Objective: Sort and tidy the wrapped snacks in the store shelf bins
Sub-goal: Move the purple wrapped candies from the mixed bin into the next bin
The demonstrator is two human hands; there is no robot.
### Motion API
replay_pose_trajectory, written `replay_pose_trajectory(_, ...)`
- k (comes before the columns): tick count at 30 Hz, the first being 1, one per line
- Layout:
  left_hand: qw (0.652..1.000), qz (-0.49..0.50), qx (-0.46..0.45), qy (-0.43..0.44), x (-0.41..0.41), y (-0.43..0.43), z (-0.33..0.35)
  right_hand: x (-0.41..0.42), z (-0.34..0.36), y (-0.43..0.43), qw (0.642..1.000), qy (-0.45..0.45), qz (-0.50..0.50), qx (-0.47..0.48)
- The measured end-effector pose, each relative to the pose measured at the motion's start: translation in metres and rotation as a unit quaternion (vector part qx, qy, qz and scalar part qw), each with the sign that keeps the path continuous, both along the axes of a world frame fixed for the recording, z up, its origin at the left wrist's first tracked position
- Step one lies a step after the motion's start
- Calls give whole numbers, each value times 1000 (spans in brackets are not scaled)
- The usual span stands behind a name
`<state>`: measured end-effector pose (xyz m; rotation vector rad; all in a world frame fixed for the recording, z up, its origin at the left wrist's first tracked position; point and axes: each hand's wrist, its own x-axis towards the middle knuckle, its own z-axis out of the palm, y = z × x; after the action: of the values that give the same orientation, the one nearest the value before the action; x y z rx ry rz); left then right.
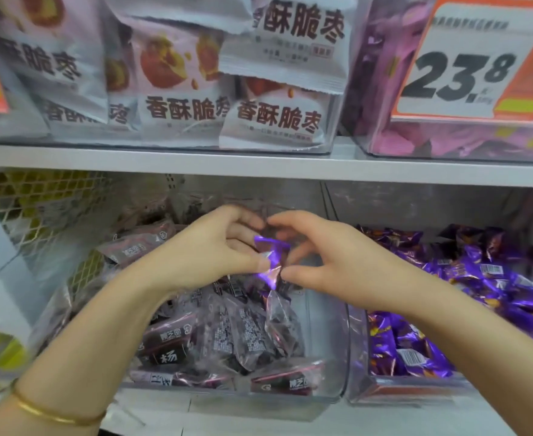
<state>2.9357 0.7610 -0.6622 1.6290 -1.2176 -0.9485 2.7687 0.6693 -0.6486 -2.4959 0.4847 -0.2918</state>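
On my far left, a gold bangle (54, 415) circles the left wrist. The left hand (208, 250) reaches over the middle bin (331, 357), its curled fingers pinching a purple snack (271, 256) by the shiny wrapper. Under it I see the bin packed with dark snacks (227, 335). The right hand (331, 259) meets it from the other side, thumb and curled fingers pinching the same purple snack, which hangs between both hands above the dark snacks. Further right, the right bin (416, 390) holds a purple heap (466, 278) of similar wrappers. Above it stands a price card (466, 64) reading 23.8.
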Motion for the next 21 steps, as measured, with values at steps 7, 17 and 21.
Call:
replay_pose_trajectory(7,983,54,-34,175,-13,-10,-10,3,1,3,995,45,-49,-72)
replay_pose_trajectory(17,883,-175,68,-431,-11,-21,-40,-18,-5,2,976,-54,-113,-176)
replay_pose_trajectory(21,850,-179,133,-477,-15,-28,-45,-26,-6,1,978,-82,-127,-146)
